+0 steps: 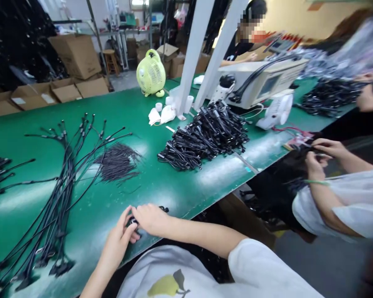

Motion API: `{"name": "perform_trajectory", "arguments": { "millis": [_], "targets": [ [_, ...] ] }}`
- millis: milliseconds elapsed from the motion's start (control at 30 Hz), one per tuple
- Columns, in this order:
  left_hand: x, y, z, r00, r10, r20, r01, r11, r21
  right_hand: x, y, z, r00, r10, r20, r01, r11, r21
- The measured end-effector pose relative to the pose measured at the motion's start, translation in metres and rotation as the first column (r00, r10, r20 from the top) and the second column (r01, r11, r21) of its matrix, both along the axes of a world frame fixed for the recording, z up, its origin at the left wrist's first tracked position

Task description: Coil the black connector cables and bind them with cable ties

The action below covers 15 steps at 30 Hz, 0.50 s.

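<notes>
My left hand (119, 240) and my right hand (149, 218) meet at the near edge of the green table (161, 186). Both are closed on a small bundle of black cable (133, 222), which pokes out between the fingers and past the right knuckles. To my left, a long spread of black cables with connectors (54, 198) fans across the table. A loose heap of thin black ties (118, 162) lies just beyond my hands.
A big pile of coiled black cables (207, 138) sits mid-table. Behind it stand a yellow fan (151, 73), white posts (194, 49) and a beige tester (264, 82). A person's hands (323, 155) work at my right; another person sits across. Cardboard boxes (76, 56) stand at the far left.
</notes>
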<state>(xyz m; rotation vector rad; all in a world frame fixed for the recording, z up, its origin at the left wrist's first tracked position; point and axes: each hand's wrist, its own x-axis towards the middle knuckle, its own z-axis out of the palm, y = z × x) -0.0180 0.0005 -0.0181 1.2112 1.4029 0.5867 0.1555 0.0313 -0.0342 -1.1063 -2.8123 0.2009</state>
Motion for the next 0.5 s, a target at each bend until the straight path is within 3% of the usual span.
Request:
{"name": "perform_trajectory", "arguments": {
  "millis": [133,200,267,333,400,500],
  "targets": [
    [0.000,0.000,-0.006,0.998,0.029,0.064,-0.025,0.998,-0.066,-0.002,0.000,-0.003,0.997,0.078,0.013,-0.078,0.997,-0.005],
    [0.003,-0.002,-0.004,0.992,0.064,0.112,-0.058,0.997,-0.055,0.000,0.007,0.005,0.999,0.037,0.017,-0.037,0.999,-0.031],
    [0.007,-0.003,0.002,0.980,0.078,0.185,-0.077,0.997,-0.013,0.012,0.021,0.024,0.997,-0.074,0.024,0.075,0.996,-0.041],
    [0.007,-0.002,0.008,0.976,0.064,0.206,-0.078,0.995,0.061,0.037,0.042,0.054,0.970,-0.243,0.026,0.243,0.970,0.002],
    [-0.001,0.000,0.013,0.990,0.038,0.135,-0.056,0.991,0.125,0.075,0.067,0.090,0.887,-0.462,-0.007,0.461,0.882,0.097],
    [-0.022,0.001,0.019,0.999,0.041,0.009,-0.042,0.988,0.147,0.136,0.110,0.131,0.691,-0.715,-0.103,0.717,0.659,0.228]
  ]
}}
